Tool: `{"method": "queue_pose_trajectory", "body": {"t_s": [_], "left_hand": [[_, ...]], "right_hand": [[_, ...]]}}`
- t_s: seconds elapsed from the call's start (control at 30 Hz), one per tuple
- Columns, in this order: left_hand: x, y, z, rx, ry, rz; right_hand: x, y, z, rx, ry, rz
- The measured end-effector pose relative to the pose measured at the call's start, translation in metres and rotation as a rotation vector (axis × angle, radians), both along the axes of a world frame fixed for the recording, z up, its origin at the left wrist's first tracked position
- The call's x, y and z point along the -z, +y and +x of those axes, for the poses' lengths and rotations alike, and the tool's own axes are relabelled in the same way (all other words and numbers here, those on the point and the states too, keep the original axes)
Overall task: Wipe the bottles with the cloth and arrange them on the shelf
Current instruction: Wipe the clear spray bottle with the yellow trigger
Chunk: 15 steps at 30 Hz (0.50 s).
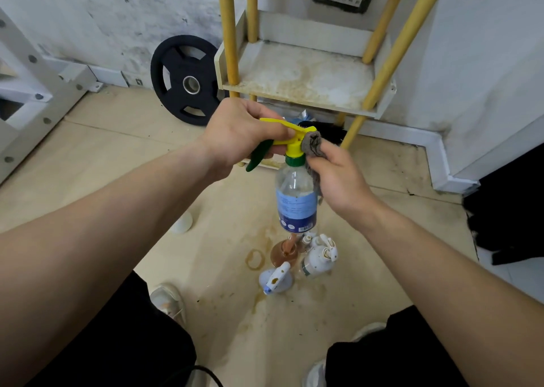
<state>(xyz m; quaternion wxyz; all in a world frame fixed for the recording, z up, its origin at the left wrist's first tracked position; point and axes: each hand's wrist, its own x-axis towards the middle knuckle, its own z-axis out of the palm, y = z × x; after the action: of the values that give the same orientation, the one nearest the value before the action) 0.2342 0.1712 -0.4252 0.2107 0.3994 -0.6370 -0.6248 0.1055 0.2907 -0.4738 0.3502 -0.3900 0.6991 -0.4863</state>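
While the left hand (pixel 241 130) curls round the yellow sprayer (pixel 290 127) and carries the bottle (pixel 295 201) by it, the bottle hangs in the air between the two hands. Its long axis is close to upright, with the cap up and the base down toward the floor (pixel 147 180). The right hand (pixel 341 180) pinches the grey cloth (pixel 313 143) in bunched fingers and presses it against the bottle's neck, on the right side just under the sprayer.

The shelf (pixel 309 71) lies beyond the hands and a little above them, slightly to the right, and its stained board faces up. Only the left hand bears the bottle's weight, so I judge it would do the placing — a lift forward and up over the front rim, with the bottle kept upright to stand on its base. The right hand is the nearer to the shelf, but the cloth occupies it.

Several floor bottles (pixel 319 258) stand below the hanging base — apparently not yet wiped.
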Motion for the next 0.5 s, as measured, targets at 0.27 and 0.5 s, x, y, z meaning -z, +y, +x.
{"method": "queue_pose_trajectory", "body": {"t_s": [0.27,0.5], "left_hand": [[0.007,0.006,-0.003,-0.138,0.000,-0.013],[0.008,-0.001,-0.003,-0.313,0.030,0.024]], "right_hand": [[-0.002,0.004,0.007,-0.046,0.173,0.064],[-0.003,0.015,0.034,-0.204,0.619,0.096]]}}
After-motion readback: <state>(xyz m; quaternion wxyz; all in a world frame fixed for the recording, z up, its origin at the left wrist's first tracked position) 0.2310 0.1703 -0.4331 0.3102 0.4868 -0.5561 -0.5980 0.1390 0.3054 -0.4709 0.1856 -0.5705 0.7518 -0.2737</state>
